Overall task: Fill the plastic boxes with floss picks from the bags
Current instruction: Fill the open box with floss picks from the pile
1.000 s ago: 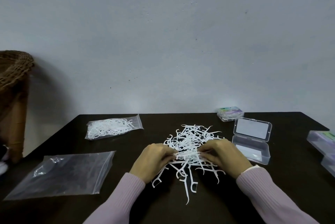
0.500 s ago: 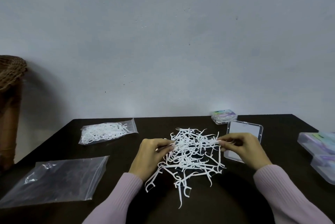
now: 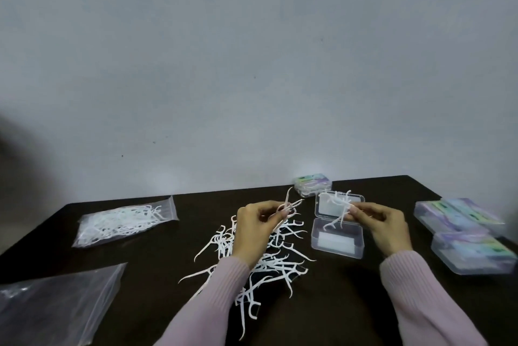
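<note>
The right hand [image 3: 384, 226] pinches a few floss picks [image 3: 337, 212] over the open clear plastic box [image 3: 336, 239]. The left hand [image 3: 253, 229] pinches several more above the loose pile [image 3: 269, 261] on the dark table [image 3: 350, 303]; a full bag [image 3: 123, 218] lies far left.

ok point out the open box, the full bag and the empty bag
open box [image 3: 336, 244], head view, front wall of the base
full bag [image 3: 123, 219], head view, middle
empty bag [image 3: 56, 309], head view, middle
</note>
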`<state>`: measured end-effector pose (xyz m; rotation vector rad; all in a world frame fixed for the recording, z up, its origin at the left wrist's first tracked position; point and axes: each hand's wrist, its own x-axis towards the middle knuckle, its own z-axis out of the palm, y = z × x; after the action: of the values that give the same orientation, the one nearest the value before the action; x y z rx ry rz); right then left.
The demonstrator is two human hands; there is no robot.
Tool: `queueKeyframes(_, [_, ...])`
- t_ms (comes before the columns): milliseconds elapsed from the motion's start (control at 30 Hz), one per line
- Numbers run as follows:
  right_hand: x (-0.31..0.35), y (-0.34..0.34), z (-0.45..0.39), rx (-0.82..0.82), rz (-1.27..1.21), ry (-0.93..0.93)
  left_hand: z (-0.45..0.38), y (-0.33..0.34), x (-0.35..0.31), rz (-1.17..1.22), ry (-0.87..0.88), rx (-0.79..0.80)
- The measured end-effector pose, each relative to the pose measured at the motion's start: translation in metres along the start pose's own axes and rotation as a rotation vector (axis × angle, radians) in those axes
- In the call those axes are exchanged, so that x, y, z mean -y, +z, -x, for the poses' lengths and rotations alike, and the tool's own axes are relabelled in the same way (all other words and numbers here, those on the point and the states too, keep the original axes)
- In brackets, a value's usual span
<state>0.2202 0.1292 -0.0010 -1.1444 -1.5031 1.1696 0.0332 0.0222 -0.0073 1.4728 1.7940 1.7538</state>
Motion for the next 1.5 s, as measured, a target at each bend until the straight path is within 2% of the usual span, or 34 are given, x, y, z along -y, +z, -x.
queueKeyframes(133, [-0.007,-0.005,-0.001,0.003,0.171,0.005,-0.006,0.024,0.0,0.043,-0.041,0.003])
queueKeyframes(367, [-0.016,-0.006,-0.007,0.171,0.505,-0.104,-0.011,0.052,0.006,-0.005,-0.028,0.075])
queueKeyframes(700, [-0.02,-0.008,-0.011,0.209,0.493,-0.197,-0.013,0.073,0.004,-0.075,0.048,0.158])
queueKeyframes(867, [-0.018,-0.013,-0.012,0.085,0.527,-0.208,-0.014,0.083,0.007,-0.132,0.061,0.217])
queueKeyframes(1067, [-0.023,-0.013,-0.014,0.121,0.47,-0.184,-0.013,0.088,0.015,-0.182,0.05,0.267])
queueKeyframes(1200, [-0.024,-0.016,-0.016,0.082,0.454,-0.196,-0.014,0.088,0.017,-0.147,0.047,0.278])
queueKeyframes(1400, [-0.023,-0.014,-0.015,0.145,0.446,-0.198,-0.015,0.088,0.019,-0.122,0.08,0.345])
queueKeyframes(1500, [-0.023,-0.014,-0.015,0.13,0.484,-0.227,-0.02,0.082,0.017,-0.12,0.102,0.315])
